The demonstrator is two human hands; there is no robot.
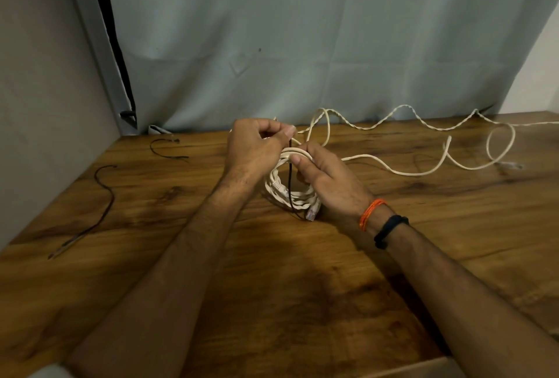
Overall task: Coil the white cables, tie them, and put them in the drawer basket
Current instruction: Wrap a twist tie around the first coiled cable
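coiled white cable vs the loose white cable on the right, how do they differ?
The coiled white cable is wound into a tight ring; the loose white cable sprawls in open curves across the wooden table. The coiled one is held up by the left hand and right hand, with a black tie across it; the loose one lies untouched and untied. Both are white.

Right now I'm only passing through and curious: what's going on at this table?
A person is tying up a coiled white cable on the wooden table. The right hand grips the coil, while the left hand pinches a thin black tie that runs down across it. A second white cable lies loose at the back right. Two more black ties lie at the left.
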